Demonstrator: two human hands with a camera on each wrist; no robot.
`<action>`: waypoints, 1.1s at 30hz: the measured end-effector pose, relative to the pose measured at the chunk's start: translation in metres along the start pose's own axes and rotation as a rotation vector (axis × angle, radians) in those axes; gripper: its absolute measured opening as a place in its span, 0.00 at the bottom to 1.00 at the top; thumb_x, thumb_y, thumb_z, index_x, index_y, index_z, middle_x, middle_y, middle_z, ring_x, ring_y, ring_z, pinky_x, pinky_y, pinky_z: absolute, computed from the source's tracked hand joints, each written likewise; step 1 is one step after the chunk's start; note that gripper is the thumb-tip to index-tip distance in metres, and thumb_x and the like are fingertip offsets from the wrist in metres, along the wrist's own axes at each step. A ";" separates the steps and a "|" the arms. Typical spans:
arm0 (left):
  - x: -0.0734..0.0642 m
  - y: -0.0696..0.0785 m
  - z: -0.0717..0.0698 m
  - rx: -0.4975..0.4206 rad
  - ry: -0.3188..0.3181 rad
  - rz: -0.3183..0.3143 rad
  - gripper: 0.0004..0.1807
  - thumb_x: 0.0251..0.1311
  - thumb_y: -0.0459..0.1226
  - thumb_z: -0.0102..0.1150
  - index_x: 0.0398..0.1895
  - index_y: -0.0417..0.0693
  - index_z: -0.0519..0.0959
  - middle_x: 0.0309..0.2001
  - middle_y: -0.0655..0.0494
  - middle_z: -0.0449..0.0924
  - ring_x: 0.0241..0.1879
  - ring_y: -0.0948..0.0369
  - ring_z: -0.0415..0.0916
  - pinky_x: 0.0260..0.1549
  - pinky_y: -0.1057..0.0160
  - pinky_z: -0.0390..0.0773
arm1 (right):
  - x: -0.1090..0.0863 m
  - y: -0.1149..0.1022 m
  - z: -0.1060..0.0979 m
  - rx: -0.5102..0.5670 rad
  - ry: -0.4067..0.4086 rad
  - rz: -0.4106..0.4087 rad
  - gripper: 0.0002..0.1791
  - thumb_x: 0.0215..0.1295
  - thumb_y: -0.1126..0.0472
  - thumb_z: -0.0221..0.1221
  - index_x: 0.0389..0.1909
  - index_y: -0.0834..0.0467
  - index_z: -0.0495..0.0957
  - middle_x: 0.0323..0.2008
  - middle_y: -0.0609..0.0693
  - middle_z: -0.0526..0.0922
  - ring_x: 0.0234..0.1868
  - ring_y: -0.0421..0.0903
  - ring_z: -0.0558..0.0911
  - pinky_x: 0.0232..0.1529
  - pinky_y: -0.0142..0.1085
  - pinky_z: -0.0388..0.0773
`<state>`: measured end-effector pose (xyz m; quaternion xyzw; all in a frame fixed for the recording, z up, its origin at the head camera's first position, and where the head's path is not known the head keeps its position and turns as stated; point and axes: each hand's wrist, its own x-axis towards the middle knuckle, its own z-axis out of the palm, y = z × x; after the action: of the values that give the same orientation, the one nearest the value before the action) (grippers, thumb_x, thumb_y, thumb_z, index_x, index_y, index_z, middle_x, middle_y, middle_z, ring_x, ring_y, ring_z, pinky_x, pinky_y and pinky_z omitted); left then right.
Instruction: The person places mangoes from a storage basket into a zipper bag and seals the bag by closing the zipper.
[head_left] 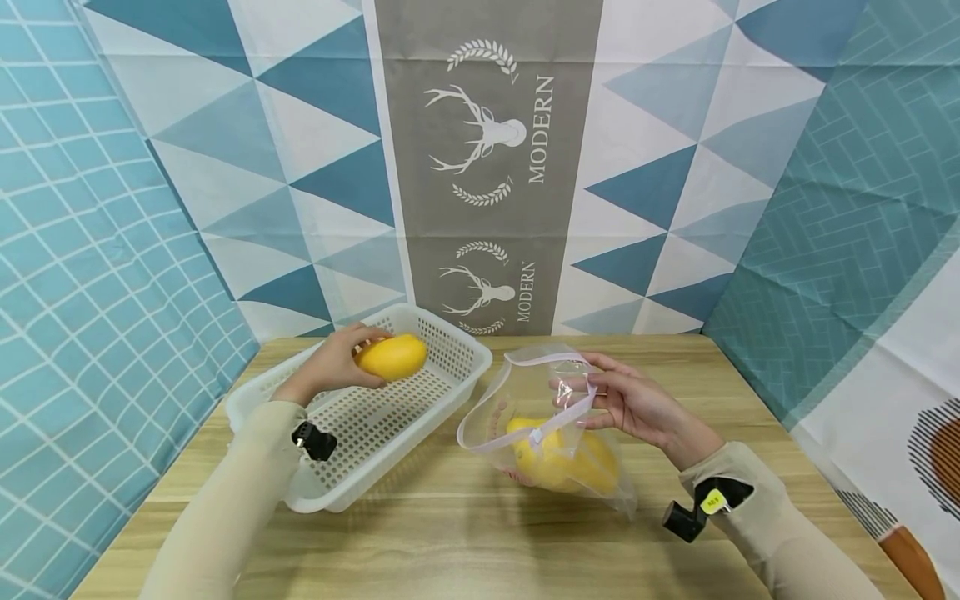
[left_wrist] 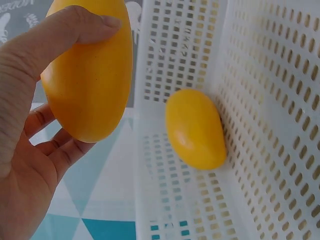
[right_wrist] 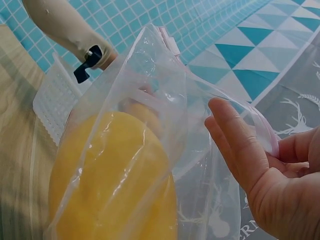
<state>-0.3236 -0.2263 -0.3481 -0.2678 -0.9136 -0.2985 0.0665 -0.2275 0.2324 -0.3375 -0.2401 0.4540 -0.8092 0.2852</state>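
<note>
Landmark: white perforated basket point(head_left: 405, 446). Left hand point(head_left: 337, 362) grips a yellow mango point(head_left: 393, 357) above the basket, thumb on one side, fingers round the other. A second mango point(left_wrist: 196, 130) lies inside the basket, near a wall. Right of the basket, over the wooden table point(head_left: 442, 542), stands a clear zip bag point(head_left: 546, 417) holding further mangoes point(head_left: 585, 462); its mouth gapes. Right hand point(head_left: 637, 400), on the side of the bag away from the basket, pinches the rim, two fingers stretched out straight.

Handling notes (judgement): grip round the mango's side looks sound; smooth skin may slip, so hold firmly without squeezing. Lift well clear of the basket rim before any sideways travel. Keep the bag mouth spread, since the thin film would fold inward easily. Enter narrow end first, lower rather than drop, and keep knuckles off the zip slider point(head_left: 536, 435).

Hard to make out: count of bagged mangoes, as they overlap behind glare and creased film. Second mango does not show in head view, probably masked by the left hand. Cannot tell whether the straight right fingers sit inside the bag or behind its film. Held mango's top is cut off in left wrist view.
</note>
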 end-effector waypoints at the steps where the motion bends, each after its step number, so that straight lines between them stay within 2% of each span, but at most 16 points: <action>1: 0.000 0.001 0.000 -0.004 0.000 0.002 0.39 0.41 0.36 0.79 0.63 0.45 0.76 0.52 0.45 0.74 0.47 0.49 0.72 0.46 0.45 0.75 | 0.000 0.000 0.000 0.000 0.000 0.000 0.23 0.80 0.69 0.33 0.66 0.52 0.67 0.58 0.59 0.80 0.54 0.57 0.83 0.43 0.42 0.83; 8: 0.000 0.016 0.000 -0.018 0.002 0.030 0.39 0.41 0.36 0.79 0.63 0.47 0.76 0.53 0.47 0.74 0.48 0.50 0.71 0.46 0.45 0.76 | 0.000 0.000 0.000 0.002 -0.008 -0.002 0.23 0.80 0.69 0.32 0.66 0.53 0.67 0.58 0.59 0.80 0.54 0.56 0.83 0.43 0.42 0.83; 17: 0.002 0.047 0.005 -0.030 0.044 0.166 0.39 0.36 0.35 0.80 0.59 0.50 0.79 0.49 0.53 0.75 0.46 0.54 0.71 0.45 0.48 0.75 | 0.000 0.000 0.001 -0.008 -0.001 -0.001 0.22 0.80 0.68 0.33 0.66 0.53 0.67 0.58 0.58 0.80 0.53 0.56 0.83 0.43 0.42 0.83; 33: -0.005 0.107 0.015 -0.015 0.015 0.350 0.38 0.33 0.37 0.79 0.57 0.53 0.80 0.45 0.58 0.72 0.45 0.57 0.69 0.44 0.51 0.74 | 0.001 0.001 0.001 -0.009 0.003 0.003 0.22 0.80 0.68 0.33 0.66 0.53 0.67 0.57 0.58 0.81 0.53 0.57 0.83 0.43 0.43 0.83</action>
<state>-0.2626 -0.1471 -0.3072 -0.4213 -0.8502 -0.2912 0.1221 -0.2275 0.2304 -0.3372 -0.2397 0.4582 -0.8072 0.2846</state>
